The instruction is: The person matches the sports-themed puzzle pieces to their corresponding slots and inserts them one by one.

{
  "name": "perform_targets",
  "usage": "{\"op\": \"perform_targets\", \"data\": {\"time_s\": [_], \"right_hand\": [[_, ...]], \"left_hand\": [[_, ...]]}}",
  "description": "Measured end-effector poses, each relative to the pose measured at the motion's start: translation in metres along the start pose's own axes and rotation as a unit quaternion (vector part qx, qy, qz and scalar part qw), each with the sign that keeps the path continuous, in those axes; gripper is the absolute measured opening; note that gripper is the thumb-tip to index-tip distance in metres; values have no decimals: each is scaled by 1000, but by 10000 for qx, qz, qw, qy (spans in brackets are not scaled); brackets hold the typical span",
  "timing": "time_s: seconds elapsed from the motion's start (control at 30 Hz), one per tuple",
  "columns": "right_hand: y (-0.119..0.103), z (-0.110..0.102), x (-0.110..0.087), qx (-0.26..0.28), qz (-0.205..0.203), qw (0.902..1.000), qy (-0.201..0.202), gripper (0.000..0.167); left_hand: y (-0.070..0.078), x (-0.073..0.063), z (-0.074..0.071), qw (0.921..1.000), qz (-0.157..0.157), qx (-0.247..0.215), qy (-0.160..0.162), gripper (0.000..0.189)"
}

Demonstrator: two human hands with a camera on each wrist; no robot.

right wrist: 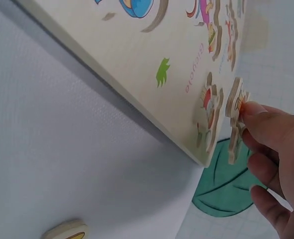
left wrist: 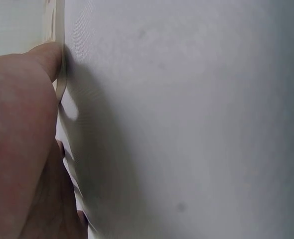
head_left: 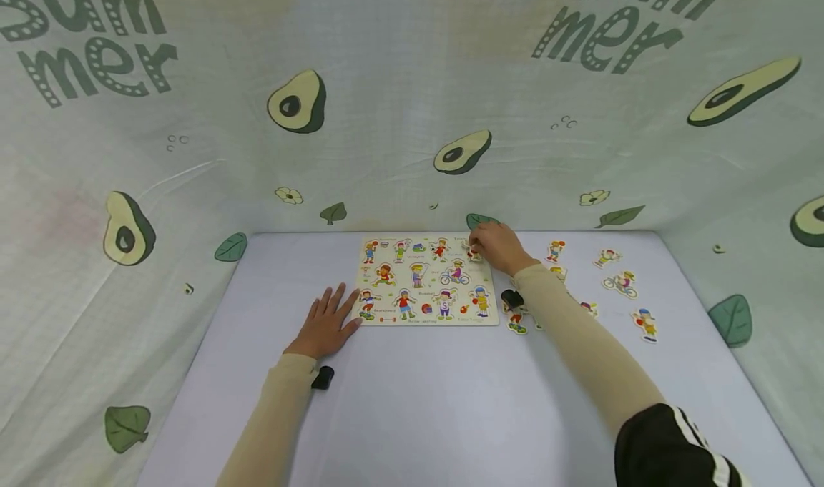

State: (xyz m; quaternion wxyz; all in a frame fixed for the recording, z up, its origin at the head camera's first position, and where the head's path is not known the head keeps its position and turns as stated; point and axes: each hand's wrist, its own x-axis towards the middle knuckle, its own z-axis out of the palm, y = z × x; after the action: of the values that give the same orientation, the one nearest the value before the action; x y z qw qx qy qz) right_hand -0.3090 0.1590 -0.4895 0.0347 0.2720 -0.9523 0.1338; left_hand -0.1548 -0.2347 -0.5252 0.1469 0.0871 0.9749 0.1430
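A flat wooden puzzle board (head_left: 400,264) printed with sporting children lies at the back middle of the table. My right hand (head_left: 501,247) pinches a small wooden puzzle piece (right wrist: 233,107) between thumb and fingers. In the right wrist view the piece stands on edge, just above a figure-shaped recess (right wrist: 212,119) at the board's corner. The piece's printed face is mostly hidden. My left hand (head_left: 325,326) lies flat with fingers spread, its thumb and fingertips at the board's left edge. In the left wrist view the thumb (left wrist: 50,57) touches that edge.
Several loose pieces lie right of the board, among them a cyclist piece (head_left: 622,284) and a blue-capped child piece (head_left: 645,325). Others are partly under my right forearm. A cloth with avocado prints (head_left: 297,101) hangs behind and beside the white table (head_left: 438,401).
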Motion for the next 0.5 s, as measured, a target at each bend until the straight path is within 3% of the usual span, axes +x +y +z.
{"op": "perform_targets", "data": {"time_s": [0.5], "right_hand": [[6,13,7,115,357,9987,-337,16]], "left_hand": [[2,-2,-2,10000,-33,16,-10,68]]}}
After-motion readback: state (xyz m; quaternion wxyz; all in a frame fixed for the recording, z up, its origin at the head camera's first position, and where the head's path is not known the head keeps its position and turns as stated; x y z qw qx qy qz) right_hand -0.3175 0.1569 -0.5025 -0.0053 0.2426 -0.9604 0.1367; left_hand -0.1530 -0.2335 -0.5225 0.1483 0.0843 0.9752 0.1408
